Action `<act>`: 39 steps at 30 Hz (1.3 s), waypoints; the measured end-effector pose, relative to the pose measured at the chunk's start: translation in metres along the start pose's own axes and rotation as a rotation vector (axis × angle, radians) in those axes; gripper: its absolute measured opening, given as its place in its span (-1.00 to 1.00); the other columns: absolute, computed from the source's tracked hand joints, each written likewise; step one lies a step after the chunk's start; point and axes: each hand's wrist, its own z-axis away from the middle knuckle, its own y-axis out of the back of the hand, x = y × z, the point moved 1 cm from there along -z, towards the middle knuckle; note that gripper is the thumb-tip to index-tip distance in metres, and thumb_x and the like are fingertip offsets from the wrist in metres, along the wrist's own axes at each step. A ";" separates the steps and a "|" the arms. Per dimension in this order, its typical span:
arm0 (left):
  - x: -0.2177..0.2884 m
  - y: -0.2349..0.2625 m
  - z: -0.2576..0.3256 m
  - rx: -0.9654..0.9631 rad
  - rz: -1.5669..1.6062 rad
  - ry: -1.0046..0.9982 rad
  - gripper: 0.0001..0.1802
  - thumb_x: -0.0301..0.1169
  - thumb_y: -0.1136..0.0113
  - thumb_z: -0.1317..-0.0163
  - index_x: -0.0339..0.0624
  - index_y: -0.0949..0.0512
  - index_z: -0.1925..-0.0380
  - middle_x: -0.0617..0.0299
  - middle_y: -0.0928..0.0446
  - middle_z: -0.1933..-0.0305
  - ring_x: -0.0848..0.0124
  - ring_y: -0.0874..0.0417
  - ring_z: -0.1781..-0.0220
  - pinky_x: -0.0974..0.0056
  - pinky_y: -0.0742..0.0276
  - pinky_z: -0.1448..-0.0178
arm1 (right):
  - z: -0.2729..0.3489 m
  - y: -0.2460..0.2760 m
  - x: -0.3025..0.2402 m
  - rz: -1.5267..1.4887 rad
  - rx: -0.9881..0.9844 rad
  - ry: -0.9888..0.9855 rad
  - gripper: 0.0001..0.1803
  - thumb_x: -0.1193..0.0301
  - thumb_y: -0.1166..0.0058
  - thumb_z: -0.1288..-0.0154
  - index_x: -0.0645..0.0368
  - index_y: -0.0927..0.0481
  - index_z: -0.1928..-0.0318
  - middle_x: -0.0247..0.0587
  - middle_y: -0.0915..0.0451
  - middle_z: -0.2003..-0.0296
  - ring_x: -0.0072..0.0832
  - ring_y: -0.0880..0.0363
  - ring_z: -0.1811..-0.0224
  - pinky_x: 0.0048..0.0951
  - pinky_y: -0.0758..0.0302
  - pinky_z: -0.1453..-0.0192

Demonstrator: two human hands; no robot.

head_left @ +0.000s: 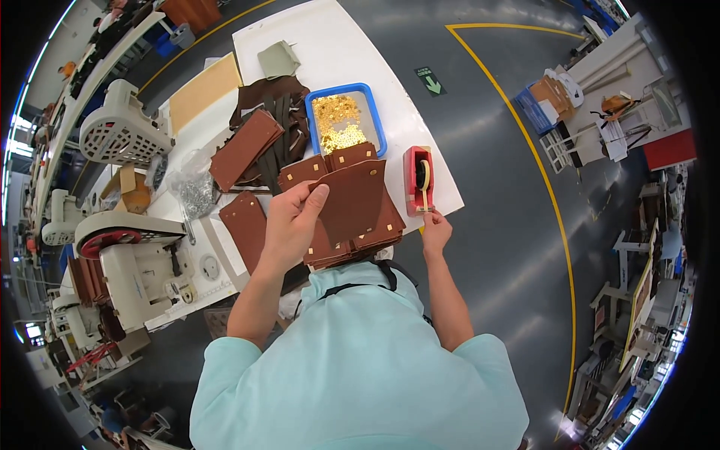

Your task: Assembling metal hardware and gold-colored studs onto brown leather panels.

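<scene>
My left hand (pixel 292 225) is closed on the upper left corner of a brown leather panel (pixel 351 199), thumb on top. A small gold piece sits near the panel's upper right corner. Beneath it lies a stack of similar brown panels (pixel 388 225), several with small tan tape bits on them. At the table's right edge stands a red tape dispenser (pixel 410 180) with a roll of tape inside. My right hand (pixel 436 231) pinches the end of the tape (pixel 425 199) at the dispenser's near end. Beyond the stack, a blue-rimmed tray (pixel 381 124) holds many small gold pieces (pixel 337 112).
Left of the stack lie more brown panels (pixel 246 150), dark straps (pixel 283 142) and a clear plastic bag (pixel 193 187). A white sewing machine (pixel 135 274) stands at the left. Folded grey-green cloth (pixel 278 59) rests toward the far end of the white table (pixel 337 45).
</scene>
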 end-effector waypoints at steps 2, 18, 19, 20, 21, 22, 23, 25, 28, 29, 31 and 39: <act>0.004 0.000 -0.001 0.001 0.003 0.013 -0.70 -0.28 -0.14 -0.40 -0.36 -0.62 0.16 0.41 -0.46 0.53 0.68 -0.34 0.47 0.47 -0.29 0.41 | -0.001 0.007 -0.001 0.039 -0.019 -0.084 -0.80 0.46 -0.18 -0.25 0.41 -0.67 0.37 -0.22 -0.67 0.35 -0.52 -0.62 0.33 -0.53 -0.50 0.21; 0.024 -0.038 0.011 -0.066 0.096 -0.036 -0.69 -0.31 -0.03 -0.47 -0.38 -0.60 0.16 0.42 -0.48 0.53 0.68 -0.39 0.51 0.48 -0.34 0.45 | 0.086 0.036 -0.282 -0.592 -0.805 -0.036 -0.90 0.55 -0.13 -0.35 0.36 -0.60 0.20 -0.20 -0.67 0.33 -0.55 -0.68 0.34 -0.57 -0.66 0.28; 0.025 -0.039 0.012 -0.068 0.119 -0.033 -0.69 -0.31 -0.02 -0.48 -0.38 -0.60 0.16 0.40 -0.49 0.52 0.68 -0.41 0.49 0.48 -0.38 0.42 | 0.086 0.033 -0.282 -0.623 -0.814 -0.062 -0.90 0.56 -0.12 -0.36 0.37 -0.60 0.20 -0.18 -0.67 0.31 -0.54 -0.69 0.33 -0.55 -0.67 0.22; 0.025 -0.038 0.013 -0.069 0.140 -0.029 -0.69 -0.31 -0.02 -0.48 -0.39 -0.60 0.16 0.38 -0.51 0.50 0.67 -0.42 0.48 0.48 -0.42 0.38 | 0.086 0.032 -0.283 -0.622 -0.821 -0.062 -0.90 0.56 -0.12 -0.36 0.37 -0.60 0.20 -0.18 -0.67 0.31 -0.54 -0.69 0.33 -0.55 -0.67 0.22; 0.024 -0.036 0.013 -0.062 0.140 -0.028 -0.69 -0.31 -0.02 -0.48 -0.39 -0.60 0.16 0.38 -0.51 0.50 0.67 -0.42 0.48 0.48 -0.42 0.38 | 0.085 0.032 -0.284 -0.599 -0.805 -0.031 -0.89 0.55 -0.13 -0.36 0.39 -0.59 0.20 -0.17 -0.67 0.31 -0.53 -0.69 0.31 -0.53 -0.68 0.18; 0.022 -0.035 0.012 -0.084 0.108 -0.007 -0.69 -0.32 -0.02 -0.48 -0.39 -0.59 0.15 0.34 -0.55 0.46 0.65 -0.49 0.44 0.47 -0.47 0.34 | 0.085 0.031 -0.286 -0.575 -0.789 0.000 -0.88 0.55 -0.13 -0.36 0.40 -0.59 0.19 -0.16 -0.68 0.30 -0.52 -0.69 0.30 -0.51 -0.68 0.14; 0.021 -0.034 0.012 -0.108 0.076 0.014 -0.69 -0.32 -0.01 -0.48 -0.40 -0.59 0.15 0.30 -0.60 0.42 0.63 -0.55 0.39 0.46 -0.51 0.29 | 0.085 0.030 -0.285 -0.575 -0.796 0.001 -0.88 0.55 -0.13 -0.36 0.40 -0.59 0.19 -0.16 -0.68 0.30 -0.52 -0.69 0.30 -0.51 -0.68 0.14; 0.022 -0.035 0.014 -0.102 0.097 -0.013 -0.69 -0.32 -0.01 -0.48 -0.40 -0.59 0.14 0.26 -0.63 0.40 0.60 -0.60 0.37 0.44 -0.53 0.28 | 0.087 0.028 -0.284 -0.616 -0.749 -0.020 -0.86 0.49 -0.20 -0.33 0.36 -0.63 0.23 -0.27 -0.69 0.37 -0.66 -0.62 0.35 -0.61 -0.58 0.22; 0.028 -0.035 0.017 -0.094 0.101 -0.045 -0.69 -0.32 -0.01 -0.48 -0.38 -0.59 0.11 0.20 -0.67 0.37 0.55 -0.68 0.32 0.42 -0.57 0.27 | 0.087 0.026 -0.285 -0.631 -0.739 -0.038 -0.86 0.50 -0.21 -0.32 0.37 -0.62 0.23 -0.27 -0.69 0.38 -0.67 -0.61 0.36 -0.63 -0.56 0.24; 0.029 -0.034 0.018 -0.093 0.084 -0.048 -0.69 -0.32 -0.01 -0.47 -0.37 -0.59 0.09 0.19 -0.68 0.36 0.53 -0.70 0.31 0.40 -0.58 0.27 | 0.087 0.026 -0.285 -0.631 -0.740 -0.038 -0.86 0.50 -0.21 -0.32 0.37 -0.62 0.23 -0.27 -0.69 0.38 -0.67 -0.61 0.36 -0.63 -0.56 0.24; 0.029 -0.034 0.019 -0.098 0.049 -0.024 -0.69 -0.32 -0.02 -0.47 -0.36 -0.59 0.07 0.15 -0.68 0.36 0.51 -0.71 0.33 0.39 -0.58 0.28 | 0.087 0.026 -0.285 -0.618 -0.745 -0.032 -0.86 0.50 -0.21 -0.32 0.37 -0.62 0.23 -0.27 -0.69 0.39 -0.67 -0.60 0.37 -0.65 -0.53 0.28; 0.024 -0.039 0.022 -0.020 -0.237 -0.188 -0.71 -0.32 -0.05 -0.43 -0.30 -0.61 0.06 -0.01 -0.65 0.41 0.38 -0.69 0.46 0.35 -0.55 0.34 | 0.080 0.021 -0.283 -0.548 -0.707 -0.061 -0.83 0.46 -0.28 -0.27 0.37 -0.63 0.29 -0.28 -0.67 0.45 -0.69 -0.58 0.45 -0.66 -0.50 0.37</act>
